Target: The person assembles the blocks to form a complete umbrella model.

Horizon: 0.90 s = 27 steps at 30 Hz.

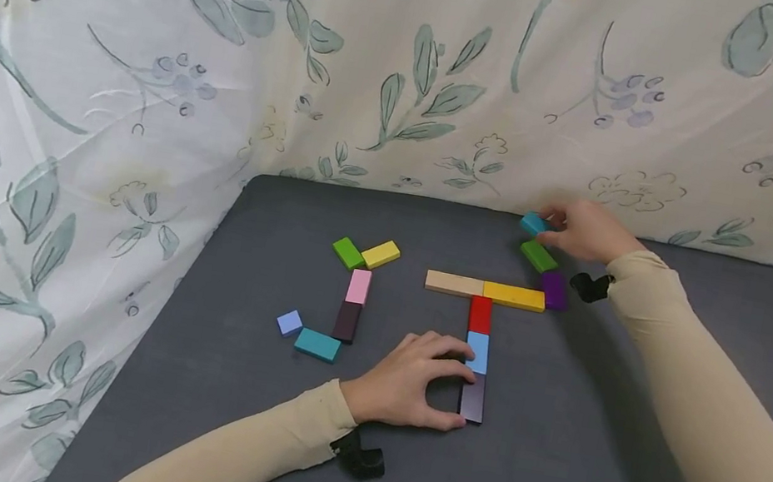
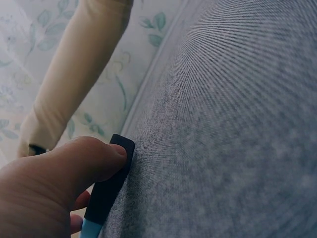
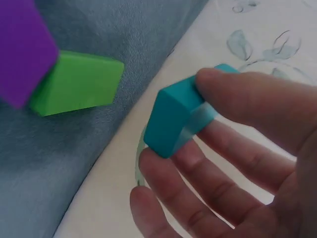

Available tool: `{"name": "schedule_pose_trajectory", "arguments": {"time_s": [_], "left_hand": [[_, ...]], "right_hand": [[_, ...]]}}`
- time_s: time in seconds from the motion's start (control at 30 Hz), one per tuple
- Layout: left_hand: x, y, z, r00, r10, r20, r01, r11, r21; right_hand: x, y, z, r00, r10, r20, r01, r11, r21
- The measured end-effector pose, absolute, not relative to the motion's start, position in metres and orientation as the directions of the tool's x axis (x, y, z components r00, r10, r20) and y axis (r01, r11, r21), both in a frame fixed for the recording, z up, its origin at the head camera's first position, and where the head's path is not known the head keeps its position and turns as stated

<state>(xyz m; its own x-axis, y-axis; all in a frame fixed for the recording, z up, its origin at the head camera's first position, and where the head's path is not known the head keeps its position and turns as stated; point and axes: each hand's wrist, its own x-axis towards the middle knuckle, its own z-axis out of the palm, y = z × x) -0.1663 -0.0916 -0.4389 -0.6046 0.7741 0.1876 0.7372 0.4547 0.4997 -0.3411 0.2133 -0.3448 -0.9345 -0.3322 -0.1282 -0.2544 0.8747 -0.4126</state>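
The right hand (image 1: 588, 233) pinches a teal block (image 1: 532, 224) near the surface's back edge. In the right wrist view the thumb and fingers of the right hand (image 3: 237, 148) grip that teal block (image 3: 173, 116), beside a green block (image 3: 81, 82). The green block (image 1: 538, 256) touches a purple block (image 1: 554, 290) at the end of a yellow block (image 1: 517, 297). The left hand (image 1: 413, 380), fingers spread and bent, touches the column of red (image 1: 480, 315), light blue (image 1: 481, 353) and dark grey-purple (image 1: 473, 400) blocks. In the left wrist view its thumb (image 2: 101, 156) rests on the dark block (image 2: 109, 193).
A tan block (image 1: 454, 284) lies left of the yellow one. Further left, pink (image 1: 358, 286), dark (image 1: 346, 322), green (image 1: 349, 253), yellow (image 1: 381, 254), teal (image 1: 318, 345) and small blue (image 1: 289, 323) blocks form another figure. A patterned cloth (image 1: 399, 66) hangs behind the grey surface (image 1: 212, 432).
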Motion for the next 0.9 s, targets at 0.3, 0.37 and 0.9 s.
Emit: {"name": "schedule_pose_trajectory", "arguments": {"time_s": [0.3,0.37,0.9], "left_hand": [[-0.161,-0.091,-0.439,-0.611,0.768,0.191,0.738,0.465,0.489],[-0.16,-0.091,-0.438,-0.611,0.77,0.186,0.736,0.464,0.493],[-0.161,-0.095,-0.442,-0.607,0.776,0.174,0.741,0.473,0.476]], "right_hand": [[-0.377,0.194,-0.365,-0.928,-0.362,-0.09,-0.287,0.847,-0.447],[-0.382,0.192,-0.369,-0.924,-0.369,-0.098,-0.289,0.843,-0.454],[-0.4,0.181,-0.393,-0.913,-0.38,-0.15,-0.29,0.862,-0.417]]}}
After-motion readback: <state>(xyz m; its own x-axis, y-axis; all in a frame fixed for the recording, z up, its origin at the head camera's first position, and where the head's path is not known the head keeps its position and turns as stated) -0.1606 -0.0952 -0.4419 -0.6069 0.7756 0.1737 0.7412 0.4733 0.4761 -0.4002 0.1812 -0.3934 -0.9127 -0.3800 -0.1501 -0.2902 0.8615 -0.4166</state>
